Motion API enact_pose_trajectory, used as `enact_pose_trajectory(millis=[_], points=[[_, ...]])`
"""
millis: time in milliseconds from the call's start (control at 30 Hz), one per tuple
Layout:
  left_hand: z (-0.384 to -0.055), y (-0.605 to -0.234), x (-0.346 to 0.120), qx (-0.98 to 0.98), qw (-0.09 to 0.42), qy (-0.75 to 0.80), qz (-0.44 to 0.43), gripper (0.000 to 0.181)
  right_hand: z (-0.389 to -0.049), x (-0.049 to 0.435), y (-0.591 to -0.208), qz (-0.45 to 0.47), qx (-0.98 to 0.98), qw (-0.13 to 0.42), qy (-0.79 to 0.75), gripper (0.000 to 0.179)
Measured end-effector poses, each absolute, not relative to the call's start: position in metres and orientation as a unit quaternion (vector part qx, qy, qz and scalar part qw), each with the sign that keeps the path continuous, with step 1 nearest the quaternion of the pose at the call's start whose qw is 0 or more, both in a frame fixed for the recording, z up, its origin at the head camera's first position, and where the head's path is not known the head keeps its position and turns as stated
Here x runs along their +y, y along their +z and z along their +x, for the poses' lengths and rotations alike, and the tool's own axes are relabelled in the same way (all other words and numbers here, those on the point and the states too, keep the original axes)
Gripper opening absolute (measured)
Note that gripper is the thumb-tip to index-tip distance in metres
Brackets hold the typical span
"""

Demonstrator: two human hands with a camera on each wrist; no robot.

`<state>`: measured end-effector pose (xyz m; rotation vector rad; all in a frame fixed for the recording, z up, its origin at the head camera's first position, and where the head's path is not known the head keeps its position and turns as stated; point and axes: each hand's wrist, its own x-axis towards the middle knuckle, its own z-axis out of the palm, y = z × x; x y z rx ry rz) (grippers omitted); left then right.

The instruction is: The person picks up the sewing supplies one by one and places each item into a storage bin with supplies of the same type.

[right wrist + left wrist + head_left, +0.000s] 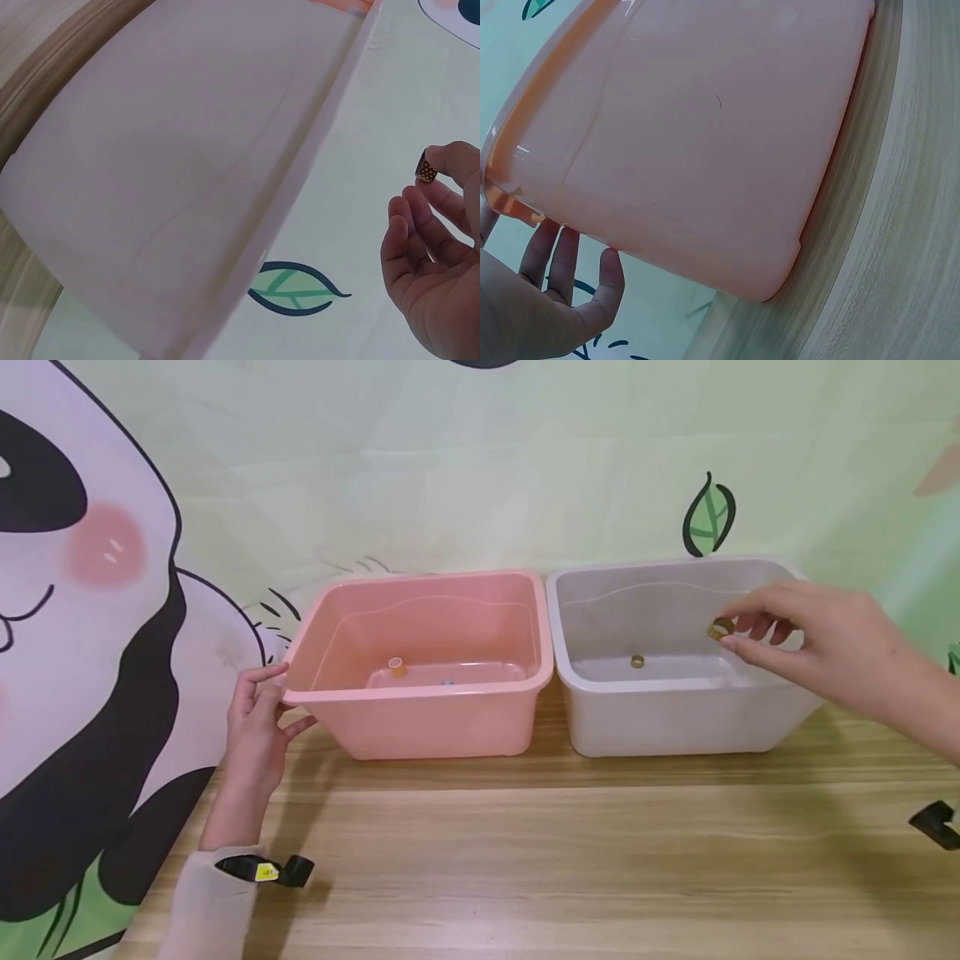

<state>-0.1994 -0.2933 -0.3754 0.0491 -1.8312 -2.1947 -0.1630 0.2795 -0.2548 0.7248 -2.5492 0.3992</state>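
Note:
My right hand (832, 639) is above the right end of the grey bin (675, 718), pinching a gold ring thimble (721, 628) between thumb and forefinger. Its dimpled side shows in the right wrist view, where the thimble (426, 169) is at the fingertips and the other fingers curl loosely. A second gold ring thimble (637, 661) lies on the grey bin's floor. At the left, my left hand (258, 727) grips the near left corner of the pink bin (442, 727). In the left wrist view several fingertips (609, 262) meet this bin's edge.
Inside the pink bin stand a small orange cup-shaped piece (397, 667) and a blue piece (447, 682), mostly hidden by the front rim. Both bins sit side by side on a wooden table (525, 860), against a green printed backdrop (450, 468).

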Motion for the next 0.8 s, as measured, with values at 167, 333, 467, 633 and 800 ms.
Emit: enact_pose_trajectory(millis=[167, 333, 467, 633, 800], points=[[-0.199, -0.376, -0.295, -0.629, 0.141, -0.764, 0.017, 0.023, -0.164, 0.281, -0.248, 0.259, -0.931, 0.217, 0.136, 0.026], [-0.198, -0.377, -0.295, -0.630, 0.143, -0.763, 0.016, 0.024, -0.165, 0.281, -0.245, 0.267, -0.929, 0.219, 0.131, 0.024], [-0.198, -0.377, -0.295, -0.631, 0.144, -0.762, 0.017, 0.024, -0.166, 0.280, -0.243, 0.268, -0.929, 0.219, 0.129, 0.023], [-0.199, -0.377, -0.294, -0.626, 0.145, -0.766, 0.017, 0.021, -0.168, 0.280, -0.240, 0.261, -0.935, 0.210, 0.118, 0.021], [-0.200, -0.377, -0.294, -0.625, 0.144, -0.767, 0.015, 0.021, -0.175, 0.282, -0.238, 0.268, -0.934, 0.214, 0.104, 0.020]])
